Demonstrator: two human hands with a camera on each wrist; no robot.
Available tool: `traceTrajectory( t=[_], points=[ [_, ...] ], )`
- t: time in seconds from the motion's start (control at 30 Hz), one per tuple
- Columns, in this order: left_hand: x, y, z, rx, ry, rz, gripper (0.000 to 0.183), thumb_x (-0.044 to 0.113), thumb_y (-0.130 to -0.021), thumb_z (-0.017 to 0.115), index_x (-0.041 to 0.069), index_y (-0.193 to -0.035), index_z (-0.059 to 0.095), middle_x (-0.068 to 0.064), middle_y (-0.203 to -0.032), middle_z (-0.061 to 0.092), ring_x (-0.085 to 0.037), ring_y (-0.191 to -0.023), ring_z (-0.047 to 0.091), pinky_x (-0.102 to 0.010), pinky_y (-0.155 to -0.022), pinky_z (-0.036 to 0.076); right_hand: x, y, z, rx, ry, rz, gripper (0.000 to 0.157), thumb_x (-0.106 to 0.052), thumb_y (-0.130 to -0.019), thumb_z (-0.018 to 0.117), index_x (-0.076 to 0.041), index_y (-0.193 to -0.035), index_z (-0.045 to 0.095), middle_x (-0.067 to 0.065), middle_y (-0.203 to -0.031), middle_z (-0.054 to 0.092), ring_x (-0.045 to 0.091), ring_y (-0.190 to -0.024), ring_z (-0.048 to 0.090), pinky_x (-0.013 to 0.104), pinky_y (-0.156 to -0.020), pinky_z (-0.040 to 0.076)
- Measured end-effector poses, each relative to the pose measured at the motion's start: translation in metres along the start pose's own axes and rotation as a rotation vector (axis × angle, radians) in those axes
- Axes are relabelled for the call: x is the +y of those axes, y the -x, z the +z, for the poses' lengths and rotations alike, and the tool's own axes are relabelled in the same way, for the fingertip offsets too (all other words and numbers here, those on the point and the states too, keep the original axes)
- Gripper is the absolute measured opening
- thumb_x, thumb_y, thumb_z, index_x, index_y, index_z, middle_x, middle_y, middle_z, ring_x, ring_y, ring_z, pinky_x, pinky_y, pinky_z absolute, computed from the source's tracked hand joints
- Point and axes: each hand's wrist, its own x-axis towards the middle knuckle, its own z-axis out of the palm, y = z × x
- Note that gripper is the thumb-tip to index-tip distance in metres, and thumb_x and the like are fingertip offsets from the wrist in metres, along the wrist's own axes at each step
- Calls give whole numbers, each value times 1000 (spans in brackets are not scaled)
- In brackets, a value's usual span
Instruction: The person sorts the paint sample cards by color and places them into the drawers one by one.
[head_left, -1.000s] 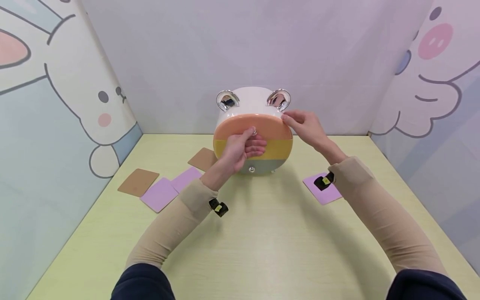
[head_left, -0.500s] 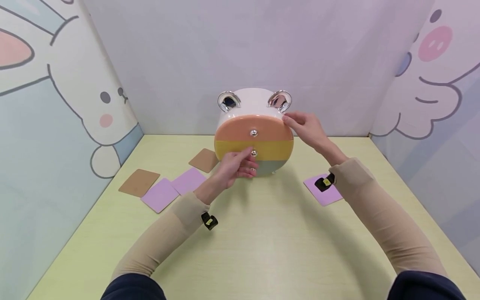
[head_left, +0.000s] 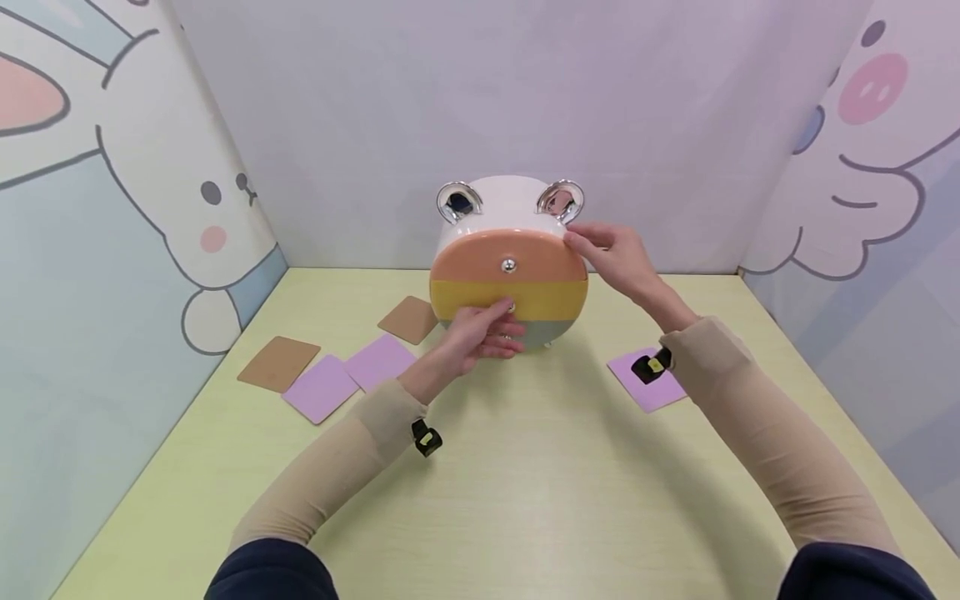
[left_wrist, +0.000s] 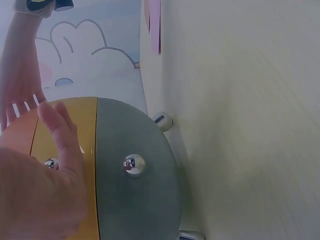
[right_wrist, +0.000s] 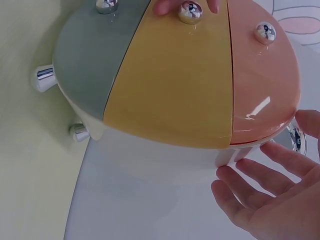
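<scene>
A small rounded drawer cabinet (head_left: 506,204) with silver ears stands at the back of the table. Its front shows an orange drawer (head_left: 472,254), a yellow drawer (head_left: 555,298) and a grey-green drawer (right_wrist: 85,70), all flush. My left hand (head_left: 477,336) is at the yellow drawer, thumb and a finger on either side of its silver knob (right_wrist: 190,12). In the right wrist view, small gaps show between knob and fingertips. My right hand (head_left: 618,260) rests its fingertips against the cabinet's upper right side, below the right ear (head_left: 562,202), with fingers extended.
Brown square cards (head_left: 279,364) and purple square cards (head_left: 320,389) lie on the table (head_left: 525,500) to the left. Another purple card (head_left: 637,392) lies under the right wrist. Printed panels (head_left: 105,292) enclose the sides, and a pale wall (head_left: 360,125) stands behind.
My left hand has moved down from the orange drawer's knob to the yellow drawer's knob, then slightly right. The right hand has stayed at the cabinet's side.
</scene>
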Motion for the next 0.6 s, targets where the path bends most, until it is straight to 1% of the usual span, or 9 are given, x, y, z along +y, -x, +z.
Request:
traceTrajectory(
  t=[0.07,0.1,0.23,0.33,0.6],
  points=[
    [1,-2,4,8,16,7,37,34,-97,57,-2,-108,59,-27,-109,68,-19,-61,71,-28,-57,59,1,0,0,3,2,-10,55,-51,-92,57,-14,-133,60,10,-135,60,28,-127,53,54,-104,43],
    [1,-2,6,13,29,12,36,33,-97,57,-2,-106,59,-26,-106,69,-19,-60,71,-29,-57,59,1,0,0,4,2,-12,54,-51,-92,57,-14,-133,60,10,-135,60,28,-127,53,54,-104,43],
    [1,-5,10,38,96,27,29,28,-98,57,-1,-98,58,-18,-84,74,-20,-57,70,-29,-56,59,1,-1,0,5,-2,-24,54,-49,-92,58,-13,-132,60,11,-133,61,28,-127,54,54,-104,43],
    [0,-7,12,52,128,32,26,26,-98,57,0,-94,57,-10,-74,72,-20,-55,70,-29,-55,59,1,-1,0,4,-7,-32,53,-48,-93,58,-12,-131,60,12,-133,62,29,-127,54,54,-104,43],
    [-3,-6,15,70,173,58,28,24,-97,58,-3,-97,59,-10,-72,72,-19,-58,70,-29,-58,59,1,0,1,16,-17,-46,52,-47,-93,58,-11,-130,61,12,-131,63,29,-125,56,53,-104,43]
  ],
)
